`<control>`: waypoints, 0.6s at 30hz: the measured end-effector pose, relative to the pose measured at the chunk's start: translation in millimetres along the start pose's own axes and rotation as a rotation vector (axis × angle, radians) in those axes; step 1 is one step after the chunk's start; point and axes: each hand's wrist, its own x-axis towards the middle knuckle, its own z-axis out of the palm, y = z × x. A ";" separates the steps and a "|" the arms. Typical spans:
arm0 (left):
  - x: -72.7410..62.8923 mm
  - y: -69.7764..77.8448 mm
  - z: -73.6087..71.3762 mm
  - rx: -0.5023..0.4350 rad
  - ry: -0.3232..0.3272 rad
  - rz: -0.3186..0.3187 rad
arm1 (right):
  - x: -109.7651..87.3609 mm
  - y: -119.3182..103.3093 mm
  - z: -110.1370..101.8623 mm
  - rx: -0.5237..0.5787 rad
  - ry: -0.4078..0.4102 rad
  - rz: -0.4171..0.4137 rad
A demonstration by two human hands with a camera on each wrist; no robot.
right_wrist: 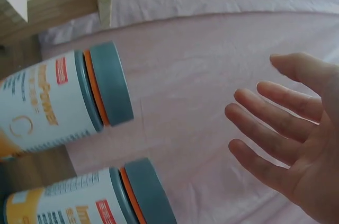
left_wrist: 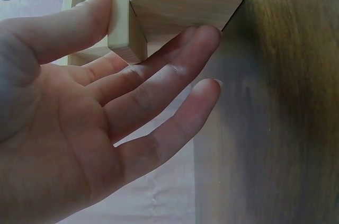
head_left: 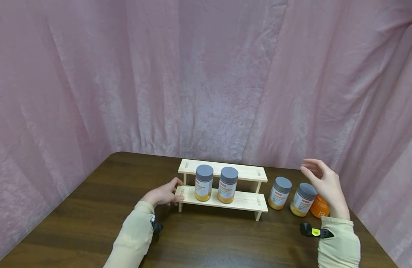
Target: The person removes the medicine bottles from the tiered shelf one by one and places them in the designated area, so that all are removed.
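A two-tier wooden rack [head_left: 219,199] stands on the table, with two supplement jars on its lower step: a left jar [head_left: 203,184] and a right jar [head_left: 227,186], both grey-lidded with white and yellow labels. My left hand [head_left: 163,194] holds the left end of that step. In the left wrist view the thumb lies along the top of the board, while fingertips [left_wrist: 206,36] touch the side leg beneath. My right hand [head_left: 328,183] is raised, empty, over the jars at the right, fingers loosely bent. Closest to it are a grey-lidded jar [head_left: 303,201] and an orange container [head_left: 320,207], partly hidden.
Another grey-lidded jar [head_left: 279,193] stands just right of the rack. The upper step [head_left: 241,171] of the rack rises behind the lower one. A pink curtain [head_left: 206,82] hangs behind and beside the dark wooden table [head_left: 102,208].
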 end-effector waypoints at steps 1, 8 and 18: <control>-0.2 0.1 0.0 0.001 0.000 0.000 | 0.2 -1.2 1.3 -0.007 -0.003 -0.009; -1.5 -1.1 0.0 0.005 0.002 0.001 | 0.9 -8.6 12.2 0.013 -0.031 -0.050; 0.1 -1.9 0.5 0.009 0.008 -0.009 | 3.1 -19.8 28.1 0.028 -0.065 -0.123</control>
